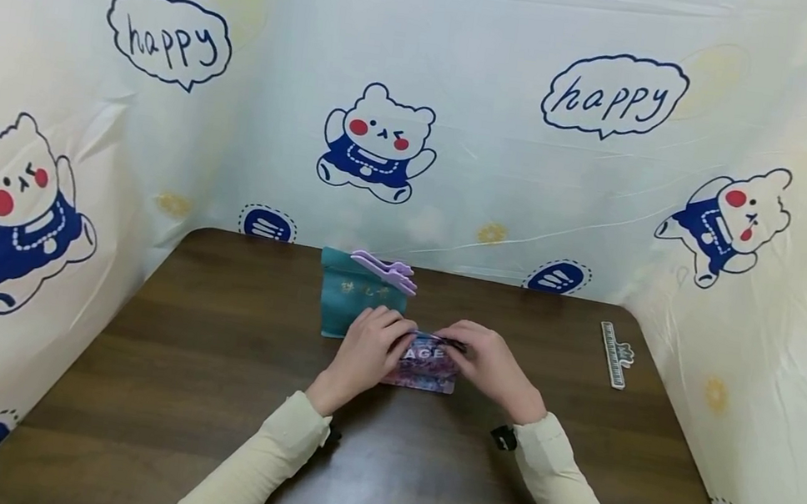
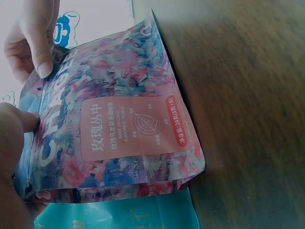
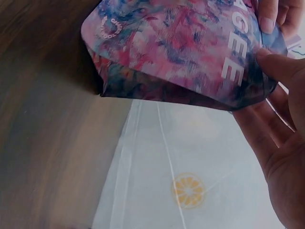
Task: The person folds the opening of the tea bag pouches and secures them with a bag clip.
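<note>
A tea pouch (image 1: 421,372) with a pink, blue and purple painted pattern stands on the table in front of the person. On its front is a pink label (image 2: 128,128) reading rose oolong flavored teabag. My left hand (image 1: 371,347) pinches the pouch's top edge near one corner, thumb on the front face. Toward the other corner, my right hand (image 1: 486,367) pinches the same edge, its thumb (image 3: 279,64) on the front and fingers behind. The pouch's top is folded or pressed along a line between the hands. What lies inside the pouch is hidden.
Just behind the left hand stands a teal pouch (image 1: 340,299), a lilac clip (image 1: 387,272) across its top. A white ruler-shaped clip (image 1: 614,355) lies at the table's right side. Patterned cloth (image 1: 475,160) surrounds the brown wooden table (image 1: 223,364) at the back and sides.
</note>
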A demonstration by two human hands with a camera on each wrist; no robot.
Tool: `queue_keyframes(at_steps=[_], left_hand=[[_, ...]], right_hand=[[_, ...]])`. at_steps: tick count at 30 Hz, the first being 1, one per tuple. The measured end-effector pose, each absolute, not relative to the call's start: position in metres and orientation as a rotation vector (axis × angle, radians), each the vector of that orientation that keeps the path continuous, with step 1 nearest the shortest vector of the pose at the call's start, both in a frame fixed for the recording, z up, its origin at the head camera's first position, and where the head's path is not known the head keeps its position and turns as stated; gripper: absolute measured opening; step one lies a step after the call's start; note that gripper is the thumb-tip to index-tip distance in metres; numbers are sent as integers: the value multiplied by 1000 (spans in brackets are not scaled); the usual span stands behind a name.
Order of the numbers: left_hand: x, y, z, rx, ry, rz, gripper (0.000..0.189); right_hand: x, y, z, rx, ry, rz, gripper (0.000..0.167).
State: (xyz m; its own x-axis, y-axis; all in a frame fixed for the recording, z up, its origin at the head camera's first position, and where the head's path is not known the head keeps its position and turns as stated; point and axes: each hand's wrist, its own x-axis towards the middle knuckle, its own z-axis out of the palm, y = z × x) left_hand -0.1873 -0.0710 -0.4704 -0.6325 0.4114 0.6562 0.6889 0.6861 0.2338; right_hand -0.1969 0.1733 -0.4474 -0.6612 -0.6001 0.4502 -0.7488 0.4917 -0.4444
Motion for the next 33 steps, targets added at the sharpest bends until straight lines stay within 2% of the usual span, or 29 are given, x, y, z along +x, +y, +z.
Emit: queue_keyframes(at_steps=[14, 23, 33], left_hand=[[-182, -69, -468, -795, -2343, -650, 14], [-181, -66, -466, -759, -2385, -665, 13], [-183, -64, -467, -769, -2373, -698, 14]], right_hand=[[-193, 172, -465, 1116, -2209, 833, 27], [-188, 168, -464, 1153, -2150, 599, 24], [-187, 167, -467, 1174, -2143, 457, 29]])
